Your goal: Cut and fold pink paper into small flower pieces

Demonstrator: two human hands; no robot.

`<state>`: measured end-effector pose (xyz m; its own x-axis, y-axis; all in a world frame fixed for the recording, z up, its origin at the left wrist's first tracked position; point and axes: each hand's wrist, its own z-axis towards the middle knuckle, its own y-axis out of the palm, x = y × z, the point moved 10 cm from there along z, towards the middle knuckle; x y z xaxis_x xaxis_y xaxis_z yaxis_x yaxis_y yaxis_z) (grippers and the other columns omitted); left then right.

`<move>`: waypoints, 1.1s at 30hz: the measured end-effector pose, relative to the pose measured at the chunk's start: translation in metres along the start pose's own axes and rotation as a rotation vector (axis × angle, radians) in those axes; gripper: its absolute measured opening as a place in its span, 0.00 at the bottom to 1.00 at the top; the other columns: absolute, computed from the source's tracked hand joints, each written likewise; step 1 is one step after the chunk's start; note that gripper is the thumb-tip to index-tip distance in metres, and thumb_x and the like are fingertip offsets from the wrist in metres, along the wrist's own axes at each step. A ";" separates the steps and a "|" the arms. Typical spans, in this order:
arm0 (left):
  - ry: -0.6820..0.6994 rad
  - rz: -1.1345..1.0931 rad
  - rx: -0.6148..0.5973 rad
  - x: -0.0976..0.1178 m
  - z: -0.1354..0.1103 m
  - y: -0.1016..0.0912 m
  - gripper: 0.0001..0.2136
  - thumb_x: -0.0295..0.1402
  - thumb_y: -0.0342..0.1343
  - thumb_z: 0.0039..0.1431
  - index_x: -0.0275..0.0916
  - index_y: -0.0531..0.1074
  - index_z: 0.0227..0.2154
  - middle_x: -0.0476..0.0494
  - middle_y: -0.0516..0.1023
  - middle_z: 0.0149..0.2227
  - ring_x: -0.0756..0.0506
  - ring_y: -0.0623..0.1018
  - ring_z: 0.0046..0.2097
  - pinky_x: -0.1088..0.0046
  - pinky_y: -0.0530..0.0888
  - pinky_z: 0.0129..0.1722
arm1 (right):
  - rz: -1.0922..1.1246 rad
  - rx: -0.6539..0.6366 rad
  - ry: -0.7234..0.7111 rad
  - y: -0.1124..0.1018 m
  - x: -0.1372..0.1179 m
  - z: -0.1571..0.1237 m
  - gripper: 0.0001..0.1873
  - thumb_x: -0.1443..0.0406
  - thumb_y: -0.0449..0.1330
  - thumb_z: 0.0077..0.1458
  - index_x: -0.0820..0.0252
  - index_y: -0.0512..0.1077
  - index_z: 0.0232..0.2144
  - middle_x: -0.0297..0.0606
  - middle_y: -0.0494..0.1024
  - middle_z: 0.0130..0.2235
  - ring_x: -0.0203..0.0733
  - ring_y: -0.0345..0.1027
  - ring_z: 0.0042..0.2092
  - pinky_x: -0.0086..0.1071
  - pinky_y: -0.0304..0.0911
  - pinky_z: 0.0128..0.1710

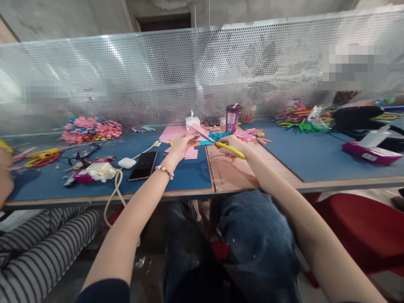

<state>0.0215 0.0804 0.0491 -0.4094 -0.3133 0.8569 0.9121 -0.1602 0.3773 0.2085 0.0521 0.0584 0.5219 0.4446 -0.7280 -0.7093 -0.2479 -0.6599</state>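
My right hand is closed around the yellow handles of a pair of scissors. The blades point up and left, toward my left hand. Between the fingers of that hand is a piece of pink paper, and the blades lie against it; whether they are open on it I cannot tell. Below and behind are more pink sheets on the blue desk mat. Cut blue strips and pink strips lie just beyond my right hand.
A purple cup and a jar stand at the back. Left are a phone, a white case, a power strip and a pink paper pile. Coloured strips lie right. Another person's arm shows far left.
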 end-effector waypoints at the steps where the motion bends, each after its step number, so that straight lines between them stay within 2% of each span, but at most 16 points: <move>1: -0.002 0.003 0.001 0.000 0.000 0.000 0.07 0.25 0.63 0.47 0.32 0.79 0.32 0.37 0.81 0.36 0.43 0.80 0.42 0.65 0.72 0.47 | 0.007 0.000 0.009 0.000 0.000 0.000 0.05 0.67 0.58 0.45 0.63 0.70 0.28 0.28 0.65 0.16 0.31 0.57 0.15 0.25 0.53 0.13; 20: 0.000 0.003 -0.015 0.001 -0.001 0.001 0.07 0.25 0.64 0.48 0.32 0.79 0.33 0.37 0.81 0.37 0.43 0.80 0.42 0.65 0.72 0.47 | -0.033 0.015 0.036 -0.002 -0.008 -0.006 0.07 0.64 0.61 0.47 0.63 0.72 0.28 0.28 0.65 0.13 0.32 0.58 0.14 0.25 0.53 0.14; 26: -0.002 0.008 -0.016 -0.001 -0.001 0.000 0.08 0.25 0.64 0.48 0.32 0.77 0.34 0.37 0.81 0.36 0.43 0.80 0.41 0.64 0.73 0.47 | -0.058 0.000 0.054 -0.001 -0.006 -0.006 0.07 0.64 0.60 0.48 0.63 0.72 0.29 0.29 0.66 0.14 0.33 0.60 0.15 0.25 0.54 0.15; 33: -0.049 0.026 -0.032 -0.006 0.000 -0.003 0.07 0.25 0.63 0.49 0.33 0.75 0.34 0.38 0.81 0.37 0.44 0.81 0.41 0.64 0.73 0.48 | -0.196 0.027 -0.006 0.000 0.001 0.005 0.09 0.60 0.60 0.48 0.62 0.71 0.28 0.30 0.69 0.18 0.33 0.61 0.18 0.26 0.54 0.18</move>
<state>0.0211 0.0825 0.0428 -0.3836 -0.2715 0.8827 0.9210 -0.1826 0.3441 0.2067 0.0570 0.0582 0.6485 0.4867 -0.5853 -0.6072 -0.1331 -0.7833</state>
